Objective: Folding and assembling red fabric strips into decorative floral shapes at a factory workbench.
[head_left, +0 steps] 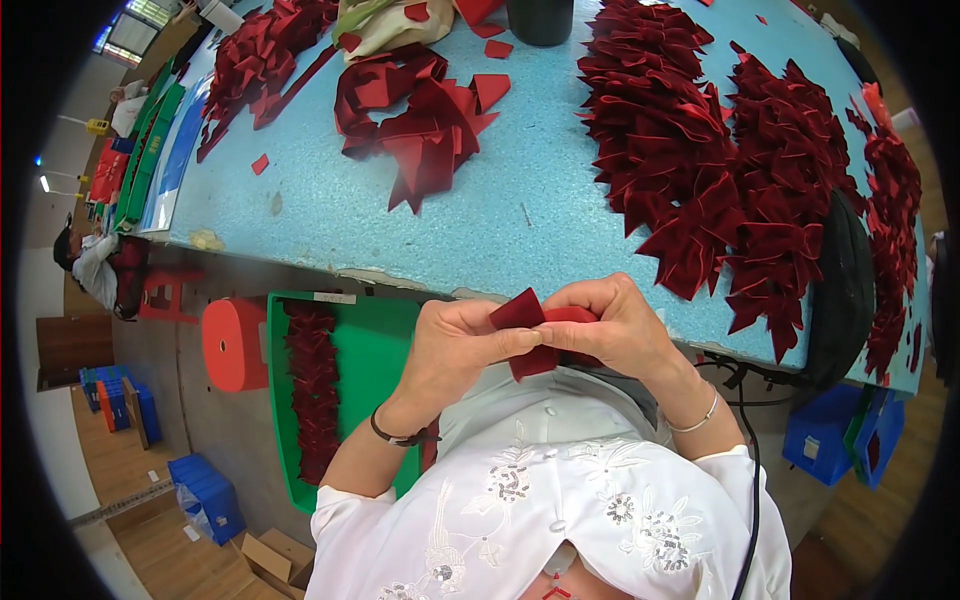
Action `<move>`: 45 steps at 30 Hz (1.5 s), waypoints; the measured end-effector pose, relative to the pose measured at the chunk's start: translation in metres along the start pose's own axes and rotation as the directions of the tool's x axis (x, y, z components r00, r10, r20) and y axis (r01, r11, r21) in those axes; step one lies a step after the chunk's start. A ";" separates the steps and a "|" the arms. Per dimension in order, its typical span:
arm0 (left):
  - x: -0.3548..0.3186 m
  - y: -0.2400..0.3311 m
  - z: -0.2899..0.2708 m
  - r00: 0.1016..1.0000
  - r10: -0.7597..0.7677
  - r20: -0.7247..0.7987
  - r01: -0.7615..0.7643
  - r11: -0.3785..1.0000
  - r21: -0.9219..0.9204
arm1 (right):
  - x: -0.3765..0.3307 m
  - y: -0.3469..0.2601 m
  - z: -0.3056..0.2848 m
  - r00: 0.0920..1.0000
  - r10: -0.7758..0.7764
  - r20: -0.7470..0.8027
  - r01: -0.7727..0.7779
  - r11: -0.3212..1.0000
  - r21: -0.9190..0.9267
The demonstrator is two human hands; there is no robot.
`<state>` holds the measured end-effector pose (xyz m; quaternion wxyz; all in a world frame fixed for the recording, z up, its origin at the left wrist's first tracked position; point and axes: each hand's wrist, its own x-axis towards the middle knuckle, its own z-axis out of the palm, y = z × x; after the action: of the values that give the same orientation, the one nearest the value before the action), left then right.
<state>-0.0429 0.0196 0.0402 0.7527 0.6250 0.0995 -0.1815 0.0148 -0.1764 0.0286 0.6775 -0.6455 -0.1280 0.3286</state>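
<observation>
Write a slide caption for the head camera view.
Left hand and right hand pinch a dark red ribbon before a blue table carrying rows of dark red bows.

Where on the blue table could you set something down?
Bare: table between the loose ribbon pile and the bow rows; also left of that pile, toward the blue-white strip, beside one small red scrap. Crowded: the right, under those rows.
</observation>
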 end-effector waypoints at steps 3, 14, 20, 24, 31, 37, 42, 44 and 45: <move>0.000 0.000 -0.006 1.000 0.004 0.004 -0.004 1.000 -0.014 | 0.000 0.002 -0.003 0.997 -0.072 0.016 0.073 0.993 -0.091; -0.004 0.016 -0.023 0.994 0.108 -0.036 -0.107 0.994 0.018 | 0.012 -0.007 0.003 0.977 -0.212 0.026 0.214 0.968 -0.128; 0.003 0.024 -0.047 0.988 0.144 -0.058 -0.137 0.985 0.109 | 0.025 -0.024 0.005 0.951 -0.292 0.105 0.310 0.880 -0.359; 0.011 0.025 -0.069 0.988 0.120 -0.093 -0.111 0.989 0.096 | 0.038 -0.020 0.004 0.922 -0.375 0.096 0.374 0.800 -0.468; 0.024 0.018 -0.112 0.967 0.204 -0.150 -0.137 0.920 0.368 | 0.057 -0.018 -0.007 0.917 -0.378 0.125 0.359 0.650 -0.670; 0.019 0.027 -0.136 0.958 0.227 -0.173 -0.134 0.894 0.428 | 0.055 -0.030 -0.017 0.922 -0.367 0.123 0.319 0.540 -0.779; 0.024 0.025 -0.148 0.890 0.448 -0.081 -0.246 0.622 0.744 | 0.061 -0.021 -0.018 0.906 -0.398 0.142 0.300 0.369 -0.880; 0.029 0.025 -0.152 0.857 0.515 -0.007 -0.279 0.476 0.834 | 0.062 -0.019 -0.017 0.892 -0.424 0.156 0.315 0.338 -0.887; 0.032 0.025 -0.154 0.825 0.563 0.045 -0.334 0.421 0.843 | 0.063 -0.017 -0.017 0.878 -0.449 0.167 0.326 0.305 -0.895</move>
<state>0.0085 0.1693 0.0203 0.3730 0.9210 -0.0771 0.0814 0.0770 -0.1508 0.0270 0.2851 -0.8726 -0.3965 -0.0040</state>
